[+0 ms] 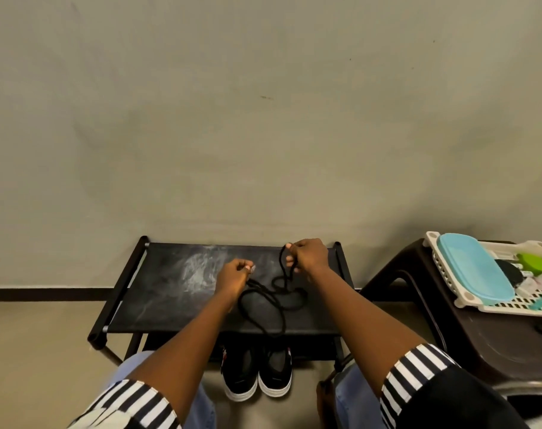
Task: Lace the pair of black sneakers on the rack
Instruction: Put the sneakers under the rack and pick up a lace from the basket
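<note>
Reaching forward from striped sleeve cuffs (418,370) at the bottom edge, over blue-jeaned knees (198,407). Just beyond the knees, on the floor under the rack's front edge: black sneakers (257,377) with white soles, side by side and touching, toes toward the camera, heels tucked beneath the lower shelf, no laces visible in them. Above them, spread on the rack (170,305) top, a dusty black fabric surface with a pale chalky smear: black laces (263,308) lying in loose, tangled loops, one loop hanging just over the front edge. Left hand (234,272) curled narrow over the middle of the top, fingertips pinched together at the near end of the tangle; whether a strand is actually gripped cannot be told. Right hand (308,255) farther back, near the rack's rear right corner, closed on a strand and lifting it off the surface, cord trailing down to the pile. Off to the right, a dark brown stool (449,320) carrying a white basket tray (461,301) with a turquoise lid (474,267) and small green and black items. Behind everything, plain beige wall (263,119) with a dark baseboard (46,292).
</note>
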